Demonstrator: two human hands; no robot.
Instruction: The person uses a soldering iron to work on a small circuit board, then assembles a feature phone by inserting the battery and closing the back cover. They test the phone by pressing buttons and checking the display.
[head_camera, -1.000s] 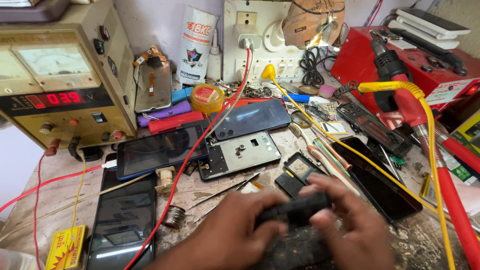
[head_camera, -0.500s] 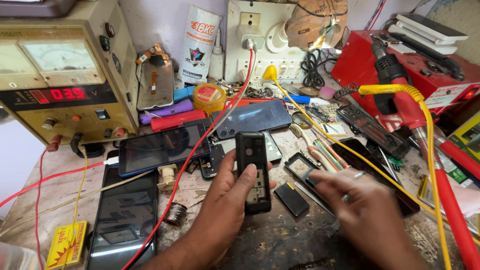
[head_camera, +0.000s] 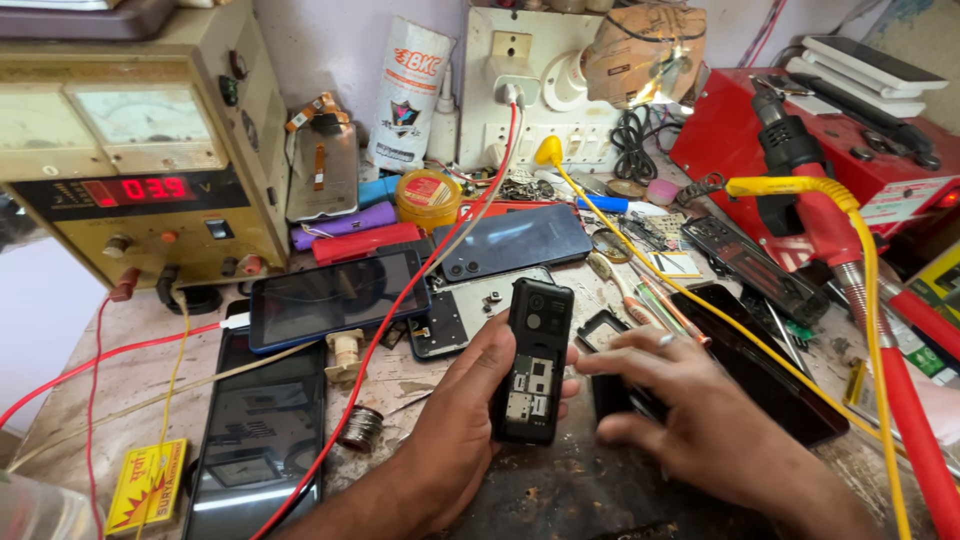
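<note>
On the workbench (head_camera: 100, 380), left hand (head_camera: 465, 425) grips an opened phone (head_camera: 531, 362); right hand (head_camera: 690, 420) lies spread.

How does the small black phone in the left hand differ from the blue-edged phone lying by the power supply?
The small black phone is narrow, held raised in the left hand, its back open with circuitry showing. The blue-edged phone is much wider, lies flat on the bench and shows an unlit glass screen. Both are dark and rectangular.
</note>
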